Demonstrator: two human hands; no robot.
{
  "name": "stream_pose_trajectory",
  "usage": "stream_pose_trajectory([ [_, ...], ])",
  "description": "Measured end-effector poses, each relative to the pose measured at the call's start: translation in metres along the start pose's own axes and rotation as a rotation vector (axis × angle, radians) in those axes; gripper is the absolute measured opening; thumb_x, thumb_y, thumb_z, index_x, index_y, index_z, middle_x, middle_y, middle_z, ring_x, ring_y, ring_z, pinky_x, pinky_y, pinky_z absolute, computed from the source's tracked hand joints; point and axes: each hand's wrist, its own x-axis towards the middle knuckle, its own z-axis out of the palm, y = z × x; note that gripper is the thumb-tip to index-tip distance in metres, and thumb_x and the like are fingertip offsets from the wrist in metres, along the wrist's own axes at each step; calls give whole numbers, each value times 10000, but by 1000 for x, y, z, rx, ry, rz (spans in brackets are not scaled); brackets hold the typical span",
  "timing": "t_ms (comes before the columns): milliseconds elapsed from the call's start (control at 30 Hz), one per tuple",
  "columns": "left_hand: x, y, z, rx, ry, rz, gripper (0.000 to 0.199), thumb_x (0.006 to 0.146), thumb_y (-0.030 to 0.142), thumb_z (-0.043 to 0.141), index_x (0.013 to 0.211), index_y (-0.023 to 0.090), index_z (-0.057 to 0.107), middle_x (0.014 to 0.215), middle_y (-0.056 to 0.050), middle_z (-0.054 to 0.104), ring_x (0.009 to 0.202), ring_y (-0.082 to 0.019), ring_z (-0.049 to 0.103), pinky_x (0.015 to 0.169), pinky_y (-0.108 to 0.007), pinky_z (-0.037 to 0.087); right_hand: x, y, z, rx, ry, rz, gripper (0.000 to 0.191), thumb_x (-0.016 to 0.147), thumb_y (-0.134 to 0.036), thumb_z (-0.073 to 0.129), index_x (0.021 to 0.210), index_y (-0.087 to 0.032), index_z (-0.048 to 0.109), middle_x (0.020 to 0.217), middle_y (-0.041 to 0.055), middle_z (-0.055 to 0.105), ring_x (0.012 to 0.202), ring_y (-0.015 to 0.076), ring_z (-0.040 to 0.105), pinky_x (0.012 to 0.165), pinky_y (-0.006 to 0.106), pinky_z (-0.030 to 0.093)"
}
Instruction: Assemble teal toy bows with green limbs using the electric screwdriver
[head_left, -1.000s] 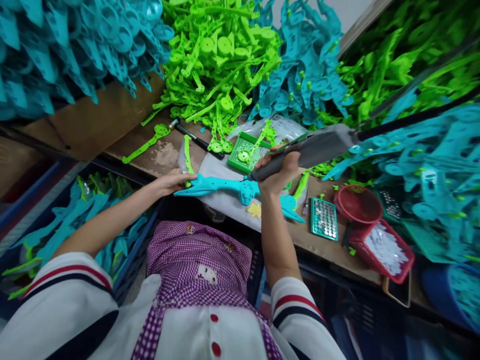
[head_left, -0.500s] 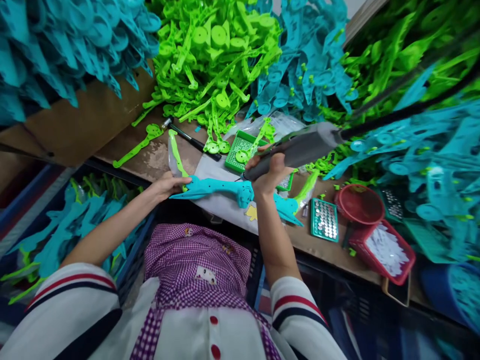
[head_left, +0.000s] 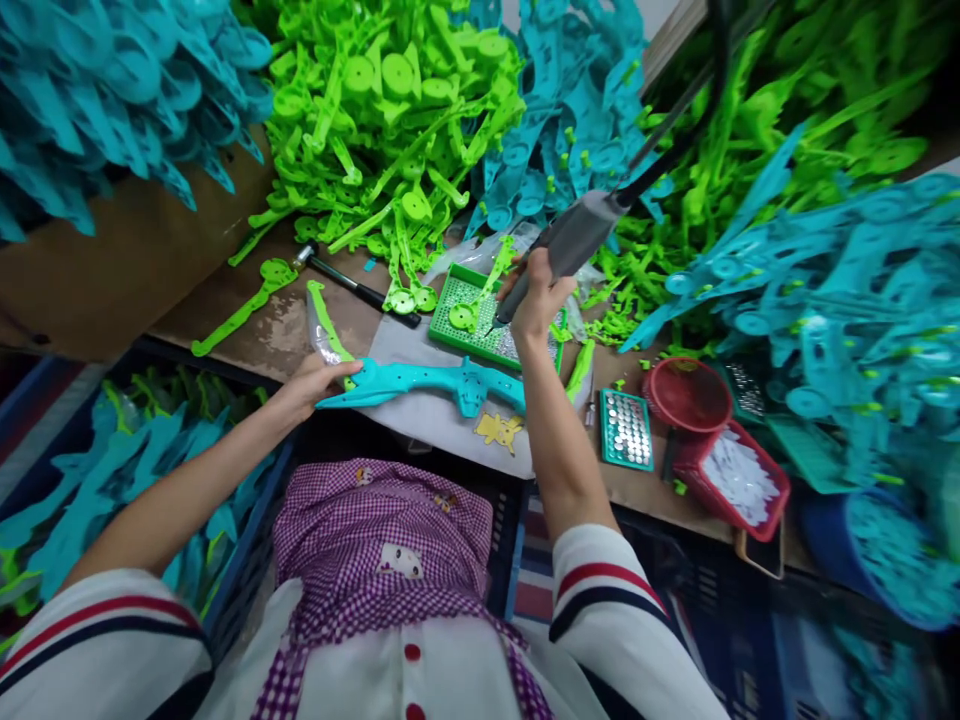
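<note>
"While the right hand [head_left: 541, 300] wraps the grey handheld tool [head_left: 581, 235], what's the left hand [head_left: 311, 385] doing?"

"Pinching the left end of the blue piece [head_left: 405, 378], which spans the frame's centre on the pale cloth [head_left: 442, 418]. A light, firm pinch should stop it twisting."

"And the tool's tip?"

"Over the green tray [head_left: 469, 350], just above the piece. Whether it touches anything, I can't tell. I'd aim slowly and clear the lime part [head_left: 463, 317] lying there."

"Anything farther out?"

"The hammer [head_left: 352, 280] lies left of the tray; lime parts [head_left: 397, 75] heap up at upper centre. Elbows low, wrist loose, I'd say."
</note>
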Motion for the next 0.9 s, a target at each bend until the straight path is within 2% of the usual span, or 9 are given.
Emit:
stream_pose_trajectory([
  [100,-1,0,0,17,-28,23,366,472,257,882,756,136,686,689,-33,732,594,-171,675,539,-248,555,8,14,-6,-3,-10,40,506,757,-702,571,781,-203,653,497,-61,485,452,104,543,439,242,393],
  [267,-2,-1,0,27,-15,-3,432,420,267,886,784,137,694,681,-24,730,583,-164,667,517,-235,547,0,25,-9,11,10,99,547,729,-751,550,741,-211,633,490,-67,459,469,105,562,449,239,403],
  [533,-4,0,2,21,-3,-3,309,466,211,854,722,154,689,680,-24,731,570,-163,663,504,-230,548,-4,28,-11,24,14,91,500,723,-718,560,704,-220,583,492,-62,430,510,120,580,438,241,384],
  [700,-5,1,3,27,12,-1,299,473,216,855,716,144,694,684,-33,733,562,-165,660,498,-234,550,-5,30,-12,12,27,85,502,754,-716,522,737,-217,582,540,-55,479,524,112,595,461,240,420],
  [900,-4,0,5,36,35,4,285,494,206,837,730,142,690,683,-32,731,558,-166,659,499,-242,559,-5,31,-14,-15,44,96,523,773,-731,477,731,-218,571,509,-63,441,508,109,587,479,244,445],
])
